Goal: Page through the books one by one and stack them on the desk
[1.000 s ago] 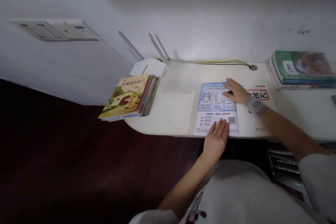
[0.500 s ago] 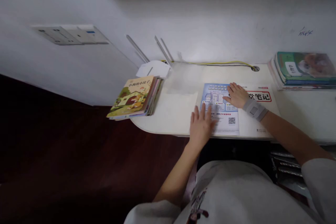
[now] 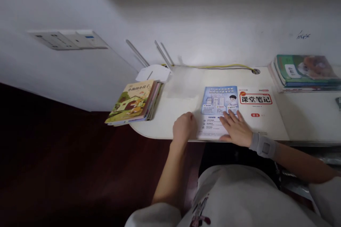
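A white workbook [image 3: 269, 122] with red and black Chinese print lies flat on the desk. Along its left side is a blue and white printed page [image 3: 217, 104]; whether it is loose or a folded flap, I cannot tell. My right hand [image 3: 236, 127] rests palm down with fingers stretched across the lower part of that page and the workbook, a grey band [image 3: 263, 144] round its wrist. Just left of the page, at the desk's front edge, my left hand [image 3: 184, 127] is curled into a fist. I see nothing in it.
A stack of picture books [image 3: 130, 103] overhangs the desk's left end. Behind it stands a white router [image 3: 153, 73] with upright antennas. A yellow cable [image 3: 223, 66] runs along the wall to a hole. More books [image 3: 306, 71] are stacked at the right, on the white desk [image 3: 160, 124].
My left hand has moved left off the printed page and closed from spread fingers into a fist. My right hand has slid down toward the front edge, uncovering the workbook's title.
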`<state>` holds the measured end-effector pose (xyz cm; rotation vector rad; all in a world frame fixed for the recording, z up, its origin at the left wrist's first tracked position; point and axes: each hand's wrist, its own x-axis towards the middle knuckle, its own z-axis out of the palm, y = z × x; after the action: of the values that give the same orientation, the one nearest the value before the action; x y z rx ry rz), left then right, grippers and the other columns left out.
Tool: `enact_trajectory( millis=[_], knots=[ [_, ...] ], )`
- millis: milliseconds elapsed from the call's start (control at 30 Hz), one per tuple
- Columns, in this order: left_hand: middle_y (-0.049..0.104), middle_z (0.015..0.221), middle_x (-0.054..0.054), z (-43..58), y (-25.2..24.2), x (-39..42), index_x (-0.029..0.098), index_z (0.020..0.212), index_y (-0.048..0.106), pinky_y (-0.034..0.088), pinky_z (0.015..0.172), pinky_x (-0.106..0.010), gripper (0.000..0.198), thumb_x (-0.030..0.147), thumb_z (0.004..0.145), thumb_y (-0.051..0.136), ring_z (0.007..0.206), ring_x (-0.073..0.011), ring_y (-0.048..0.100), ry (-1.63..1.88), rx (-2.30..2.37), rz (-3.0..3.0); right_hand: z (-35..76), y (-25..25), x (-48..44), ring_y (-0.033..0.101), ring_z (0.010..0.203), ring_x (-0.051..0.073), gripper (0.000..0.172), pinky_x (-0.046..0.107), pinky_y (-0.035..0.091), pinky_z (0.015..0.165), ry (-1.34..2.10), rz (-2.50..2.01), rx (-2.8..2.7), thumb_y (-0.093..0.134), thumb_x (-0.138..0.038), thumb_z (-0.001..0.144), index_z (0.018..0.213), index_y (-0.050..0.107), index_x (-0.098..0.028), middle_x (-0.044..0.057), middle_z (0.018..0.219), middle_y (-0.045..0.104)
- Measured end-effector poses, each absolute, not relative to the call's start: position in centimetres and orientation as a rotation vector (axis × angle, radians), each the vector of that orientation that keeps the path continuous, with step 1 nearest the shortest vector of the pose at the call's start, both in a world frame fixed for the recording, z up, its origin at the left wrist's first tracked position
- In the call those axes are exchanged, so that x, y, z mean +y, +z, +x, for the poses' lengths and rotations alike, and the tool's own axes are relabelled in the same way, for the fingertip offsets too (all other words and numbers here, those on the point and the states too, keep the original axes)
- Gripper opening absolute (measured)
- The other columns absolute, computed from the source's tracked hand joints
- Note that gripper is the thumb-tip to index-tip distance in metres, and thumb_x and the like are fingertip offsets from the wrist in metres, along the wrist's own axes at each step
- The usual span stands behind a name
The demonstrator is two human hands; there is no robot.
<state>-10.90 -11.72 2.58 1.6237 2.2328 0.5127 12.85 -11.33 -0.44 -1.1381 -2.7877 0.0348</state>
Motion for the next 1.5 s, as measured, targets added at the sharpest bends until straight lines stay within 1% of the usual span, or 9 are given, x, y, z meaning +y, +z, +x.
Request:
enact_trajectory(
  millis=[200, 333, 433, 533, 700, 833, 1067, 1267, 1500],
  knots=[
    [0.071, 0.105, -0.012, -11.8, 6.9, -11.3, 0.019, 0.068, 0.053, 0.050, 0.088, -0.046, 0.025, 0.041, 0.075, 0.062, 0.104, -0.0294, 0.064, 1.183, 1.197, 0.979, 14.4, -0.3, -13.1, 0.014, 0.143, 0.041, 0.091, 0.057, 0.027, 0.113, 0.223, -1.066, -2.591, 0.071, -0.040, 0.075, 0.148, 0.028, -0.008, 0.024, 0.155, 0.021],
    [0.064, 0.123, -0.013, -7.5, 8.4, -9.3, 0.020, 0.097, 0.062, 0.047, 0.094, -0.052, 0.054, 0.063, 0.090, 0.031, 0.121, -0.0314, 0.055, 1.189, 0.979, 1.064, 16.3, -0.8, -14.0, 0.017, 0.145, 0.029, 0.089, 0.048, 0.033, 0.113, 0.475, -1.221, -2.166, 0.056, -0.019, 0.081, 0.153, 0.004, -0.019, 0.016, 0.159, 0.012],
    [0.050, 0.141, -0.012, -2.4, 7.1, -6.3, 0.020, 0.128, 0.051, 0.043, 0.100, -0.052, 0.070, 0.063, 0.093, 0.008, 0.132, -0.0294, 0.045, 1.178, 0.940, 1.183, 17.8, -1.5, -14.6, 0.035, 0.139, 0.028, 0.087, 0.048, 0.041, 0.107, 0.674, -1.290, -1.826, 0.051, -0.024, 0.085, 0.153, -0.002, -0.023, 0.016, 0.154, 0.026],
    [0.028, 0.156, -0.009, 2.6, 5.0, -3.1, 0.019, 0.145, 0.032, 0.029, 0.113, -0.044, 0.064, 0.056, 0.096, 0.013, 0.143, -0.0239, 0.026, 1.042, 1.109, 1.504, 19.1, -1.6, -14.8, 0.045, 0.132, 0.028, 0.084, 0.047, 0.044, 0.104, 0.749, -1.328, -1.623, 0.053, -0.034, 0.086, 0.153, 0.004, -0.021, 0.017, 0.150, 0.036],
    [0.018, 0.158, -0.017, 8.3, 2.8, 0.6, 0.012, 0.150, 0.021, 0.015, 0.116, -0.050, 0.070, 0.053, 0.094, 0.030, 0.146, -0.0296, 0.011, 0.660, 1.349, 2.070, 21.0, -0.9, -14.9, 0.032, 0.140, 0.028, 0.068, 0.050, 0.028, 0.114, 0.685, -1.385, -1.534, 0.051, -0.045, 0.086, 0.146, 0.032, -0.020, 0.012, 0.152, 0.035],
    [0.033, 0.151, -0.022, 9.9, 2.7, 2.5, 0.014, 0.147, 0.029, 0.019, 0.111, -0.056, 0.074, 0.059, 0.090, 0.039, 0.141, -0.0373, 0.027, 0.481, 1.514, 2.282, 22.4, -1.2, -15.5, 0.049, 0.128, 0.027, 0.057, 0.051, 0.037, 0.109, 0.879, -1.346, -1.306, 0.049, -0.047, 0.089, 0.139, 0.044, -0.020, 0.011, 0.139, 0.053],
    [0.063, 0.115, -0.023, 6.1, 4.0, 3.4, 0.005, 0.126, 0.053, 0.042, 0.091, -0.039, 0.071, 0.062, 0.086, 0.043, 0.106, -0.0305, 0.060, 0.431, 1.630, 2.216, 26.4, -0.9, -14.1, 0.062, 0.110, 0.031, 0.043, 0.052, 0.047, 0.099, 0.816, -1.433, -1.164, 0.056, -0.052, 0.084, 0.114, 0.065, -0.023, 0.010, 0.116, 0.069],
    [0.062, 0.055, -0.005, -2.0, 3.5, 1.4, 0.016, 0.064, 0.063, 0.043, 0.058, -0.028, 0.050, 0.063, 0.078, 0.055, 0.054, -0.0171, 0.057, 0.412, 1.458, 1.794, 31.5, -0.2, -8.4, 0.070, 0.075, 0.026, 0.044, 0.044, 0.058, 0.074, 1.336, -1.332, -1.103, 0.076, -0.055, 0.064, 0.087, 0.072, -0.018, 0.006, 0.086, 0.075],
    [0.074, 0.085, -0.009, -2.8, 2.2, -1.0, 0.013, 0.083, 0.073, 0.050, 0.077, -0.033, 0.040, 0.050, 0.069, 0.073, 0.075, -0.0207, 0.066, 0.705, 1.115, 1.308, 31.3, 0.7, -7.8, 0.071, 0.086, 0.025, 0.045, 0.041, 0.058, 0.079, 1.426, -1.197, -1.059, 0.080, -0.049, 0.061, 0.096, 0.071, -0.022, 0.005, 0.099, 0.075]
  ],
)
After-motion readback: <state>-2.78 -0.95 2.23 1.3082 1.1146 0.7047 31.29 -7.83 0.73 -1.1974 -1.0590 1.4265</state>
